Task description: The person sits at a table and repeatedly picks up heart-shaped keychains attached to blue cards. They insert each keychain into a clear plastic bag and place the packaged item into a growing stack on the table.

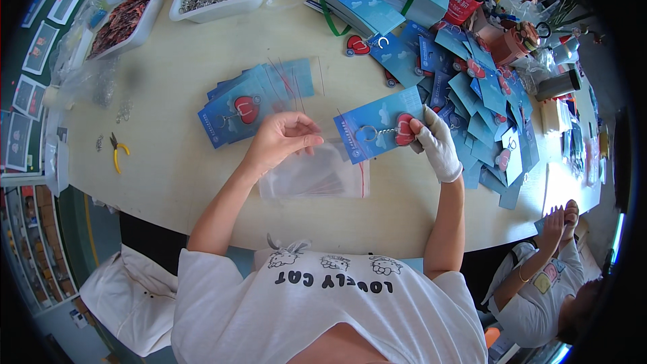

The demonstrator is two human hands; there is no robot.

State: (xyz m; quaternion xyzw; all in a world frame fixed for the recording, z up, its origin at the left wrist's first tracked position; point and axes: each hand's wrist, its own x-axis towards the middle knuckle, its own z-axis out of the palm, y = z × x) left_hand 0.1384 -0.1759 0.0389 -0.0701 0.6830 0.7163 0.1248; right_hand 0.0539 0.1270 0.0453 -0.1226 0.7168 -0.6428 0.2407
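Currently, right hand [437, 145], in white glove, pinches right end of blue card [379, 133] carrying red heart keychain [403, 129]; thumb presses on heart, fingers behind card. Card held above table [189, 81], near centre. Left hand [280, 136] bare, fingertips pressed together on top edge of clear plastic sleeve [317, 174], taken from stack lying flat near table's near edge. Finished bagged cards [253, 101] piled just beyond left hand. Loose blue cards [482, 104] heaped at right. Yellow-handled pliers [118, 152] lie well left.
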